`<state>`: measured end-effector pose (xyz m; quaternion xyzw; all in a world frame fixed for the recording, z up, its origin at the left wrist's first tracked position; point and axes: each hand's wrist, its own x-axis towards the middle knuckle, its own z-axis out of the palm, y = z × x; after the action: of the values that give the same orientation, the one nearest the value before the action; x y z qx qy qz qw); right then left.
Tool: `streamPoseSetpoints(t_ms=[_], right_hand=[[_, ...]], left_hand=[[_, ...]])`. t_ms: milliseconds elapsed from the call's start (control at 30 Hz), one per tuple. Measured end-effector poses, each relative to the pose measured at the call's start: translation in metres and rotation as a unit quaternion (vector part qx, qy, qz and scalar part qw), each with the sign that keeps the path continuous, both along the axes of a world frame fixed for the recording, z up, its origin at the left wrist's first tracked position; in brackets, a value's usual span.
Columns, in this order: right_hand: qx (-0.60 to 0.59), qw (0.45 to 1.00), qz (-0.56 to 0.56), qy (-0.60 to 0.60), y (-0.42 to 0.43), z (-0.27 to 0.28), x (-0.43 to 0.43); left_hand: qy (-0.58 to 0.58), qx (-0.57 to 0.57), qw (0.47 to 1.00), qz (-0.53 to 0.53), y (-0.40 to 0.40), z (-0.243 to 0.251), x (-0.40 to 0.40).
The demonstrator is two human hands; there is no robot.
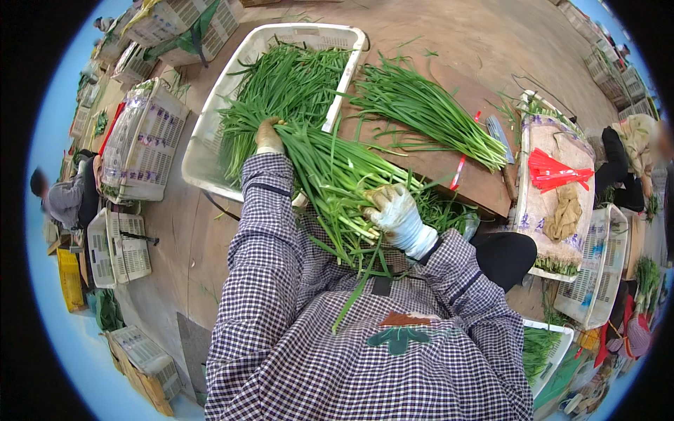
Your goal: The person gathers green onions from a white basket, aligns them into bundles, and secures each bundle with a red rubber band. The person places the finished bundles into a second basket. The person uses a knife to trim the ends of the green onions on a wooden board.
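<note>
My left hand, in a stained glove, grips the leafy part of a bunch of long green garlic chives. Near the pale stalk ends, my right hand, in a white glove with soiled fingers, has its fingers curled over some stalks. The bunch lies slanting above my lap. Beyond my left hand is a white plastic crate with more greens in it. Another bunch of chives rests on a brown board. By its stalk ends is a knife, partly hidden, with red strips near it.
To the right, a cloth-covered crate bears red plastic ties and a crumpled tan glove. A crate of greens stands at lower right. Stacked crates stand left. Other people sit at both sides.
</note>
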<state>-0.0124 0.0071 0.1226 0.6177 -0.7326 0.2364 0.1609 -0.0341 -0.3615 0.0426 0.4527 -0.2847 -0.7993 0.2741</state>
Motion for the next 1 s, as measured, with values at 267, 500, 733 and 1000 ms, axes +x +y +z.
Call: streamPoseSetpoints(t_ms=[267, 500, 733, 1000], right_hand=[[-0.019, 0.984, -0.036, -0.172, 0.003, 0.004, -0.003], [0.136, 0.988, 0.002, -0.079, 0.013, 0.024, 0.002], [0.223, 0.974, 0.004, -0.045, 0.063, 0.040, -0.003], [0.196, 0.911, 0.159, -0.325, 0.116, 0.115, 0.041]], left_hand=[[-0.020, -0.002, 0.999, 0.033, 0.016, 0.007, -0.015], [-0.046, -0.021, 0.999, -0.014, 0.005, 0.012, -0.017], [-0.116, 0.009, 0.993, -0.011, -0.007, -0.019, -0.017], [-0.247, -0.072, 0.966, -0.002, 0.011, 0.008, -0.005]])
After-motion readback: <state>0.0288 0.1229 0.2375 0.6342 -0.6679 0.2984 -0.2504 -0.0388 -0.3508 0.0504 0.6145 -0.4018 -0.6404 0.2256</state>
